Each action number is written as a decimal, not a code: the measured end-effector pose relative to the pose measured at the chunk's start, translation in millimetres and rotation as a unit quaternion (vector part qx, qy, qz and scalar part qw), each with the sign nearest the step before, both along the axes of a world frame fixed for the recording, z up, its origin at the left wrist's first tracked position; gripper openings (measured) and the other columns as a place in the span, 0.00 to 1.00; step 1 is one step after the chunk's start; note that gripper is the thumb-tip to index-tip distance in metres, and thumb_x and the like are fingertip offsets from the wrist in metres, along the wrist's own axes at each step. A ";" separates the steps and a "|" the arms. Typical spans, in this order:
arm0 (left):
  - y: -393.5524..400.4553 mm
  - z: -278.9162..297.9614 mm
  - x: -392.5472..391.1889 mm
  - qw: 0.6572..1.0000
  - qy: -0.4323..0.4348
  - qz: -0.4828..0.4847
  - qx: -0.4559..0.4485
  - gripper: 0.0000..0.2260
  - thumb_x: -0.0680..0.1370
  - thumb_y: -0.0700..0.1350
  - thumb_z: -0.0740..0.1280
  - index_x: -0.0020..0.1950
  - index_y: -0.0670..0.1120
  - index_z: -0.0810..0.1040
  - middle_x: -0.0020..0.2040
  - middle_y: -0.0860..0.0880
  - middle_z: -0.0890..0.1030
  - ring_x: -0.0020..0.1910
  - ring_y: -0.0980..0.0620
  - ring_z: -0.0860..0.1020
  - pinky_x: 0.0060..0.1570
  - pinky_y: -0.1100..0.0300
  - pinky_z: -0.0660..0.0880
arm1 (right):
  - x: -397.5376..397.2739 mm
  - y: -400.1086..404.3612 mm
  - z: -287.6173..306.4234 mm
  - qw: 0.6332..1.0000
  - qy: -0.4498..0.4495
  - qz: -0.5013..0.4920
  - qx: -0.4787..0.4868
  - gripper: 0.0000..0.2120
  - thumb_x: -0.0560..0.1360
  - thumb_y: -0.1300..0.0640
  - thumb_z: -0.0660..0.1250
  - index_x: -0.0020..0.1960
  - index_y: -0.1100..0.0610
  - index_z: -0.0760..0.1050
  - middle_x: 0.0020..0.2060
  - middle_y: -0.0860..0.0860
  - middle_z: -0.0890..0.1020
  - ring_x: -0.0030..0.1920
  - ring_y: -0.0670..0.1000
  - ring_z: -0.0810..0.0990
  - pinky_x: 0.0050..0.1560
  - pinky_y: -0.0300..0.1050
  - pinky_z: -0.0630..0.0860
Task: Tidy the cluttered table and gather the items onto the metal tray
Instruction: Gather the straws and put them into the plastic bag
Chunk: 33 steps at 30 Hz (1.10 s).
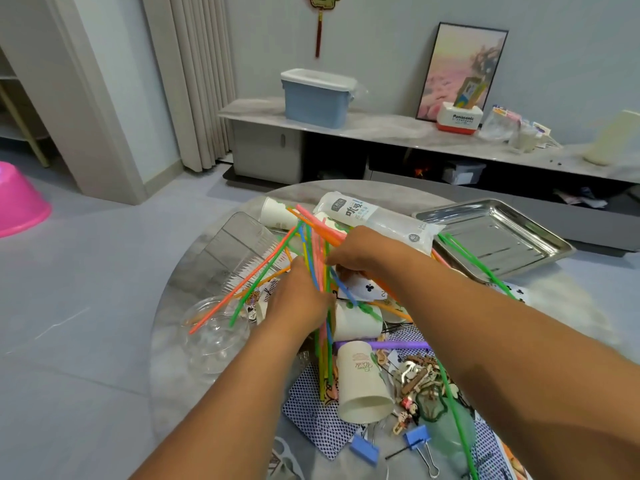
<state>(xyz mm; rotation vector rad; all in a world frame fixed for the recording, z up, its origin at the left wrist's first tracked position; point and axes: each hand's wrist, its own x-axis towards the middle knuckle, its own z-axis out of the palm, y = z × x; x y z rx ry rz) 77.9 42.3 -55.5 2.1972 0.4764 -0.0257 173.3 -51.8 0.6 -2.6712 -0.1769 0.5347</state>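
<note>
Both hands at tabletop [194, 341] centre, left hand [298, 299] and right hand [360, 251] each curled around a bundle of coloured straws [320, 258], metal tray [498, 233] at two o'clock, paper cups [363, 382] and playing cards [311, 410] at six o'clock

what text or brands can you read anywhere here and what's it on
"Panasonic": white and red box on the sideboard.
Large Chinese characters on the white plastic straw packet: too blurred to quote; its small print is unreadable.
Cursive script on the near white paper cup: too small to read.
</note>
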 end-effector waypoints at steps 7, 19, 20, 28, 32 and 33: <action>-2.9 2.7 3.8 0.997 -0.015 0.015 -0.078 0.24 0.73 0.45 0.76 0.64 0.45 0.70 0.58 0.44 0.81 0.57 0.41 0.79 0.55 0.48 0.77 | -19.8 16.9 1.4 0.998 0.022 0.050 -0.017 0.12 0.80 0.51 0.66 0.44 0.60 0.76 0.47 0.56 0.79 0.46 0.54 0.78 0.48 0.46 0.75; -1.8 21.1 1.4 0.963 -0.023 0.045 -0.265 0.43 0.69 0.37 0.77 0.79 0.41 0.58 0.54 0.48 0.82 0.52 0.47 0.83 0.57 0.45 0.80 | -15.4 3.5 -3.5 0.991 0.081 -0.070 0.086 0.14 0.74 0.47 0.72 0.38 0.57 0.76 0.29 0.52 0.79 0.20 0.45 0.76 0.21 0.34 0.71; -1.8 23.6 1.2 0.962 -0.027 0.038 -0.270 0.42 0.70 0.37 0.77 0.79 0.41 0.58 0.52 0.50 0.82 0.48 0.50 0.83 0.55 0.46 0.81 | -15.4 0.6 -2.2 0.986 0.093 -0.082 0.110 0.13 0.73 0.47 0.72 0.39 0.57 0.77 0.29 0.53 0.80 0.21 0.47 0.78 0.23 0.35 0.73; -17.5 37.8 -5.9 0.956 -0.069 -0.051 -0.281 0.26 0.72 0.37 0.77 0.66 0.50 0.71 0.60 0.51 0.83 0.55 0.49 0.84 0.45 0.52 0.81 | -29.8 -25.0 11.9 0.963 0.051 -0.152 0.216 0.10 0.69 0.50 0.68 0.41 0.57 0.80 0.20 0.49 0.76 0.23 0.49 0.75 0.25 0.36 0.70; -31.0 47.5 -14.7 0.957 -0.088 -0.102 -0.257 0.44 0.73 0.39 0.77 0.81 0.48 0.55 0.70 0.52 0.78 0.64 0.51 0.79 0.62 0.49 0.78 | -40.3 -42.5 16.6 0.951 0.015 -0.174 0.254 0.11 0.70 0.49 0.67 0.40 0.57 0.81 0.22 0.50 0.78 0.27 0.51 0.77 0.28 0.39 0.71; -33.1 49.2 -17.1 0.956 -0.094 -0.114 -0.253 0.43 0.73 0.40 0.77 0.81 0.49 0.55 0.69 0.53 0.78 0.62 0.53 0.80 0.57 0.56 0.80 | -43.9 -47.4 18.0 0.951 0.012 -0.176 0.255 0.11 0.70 0.50 0.67 0.39 0.57 0.81 0.22 0.49 0.78 0.26 0.51 0.77 0.27 0.39 0.72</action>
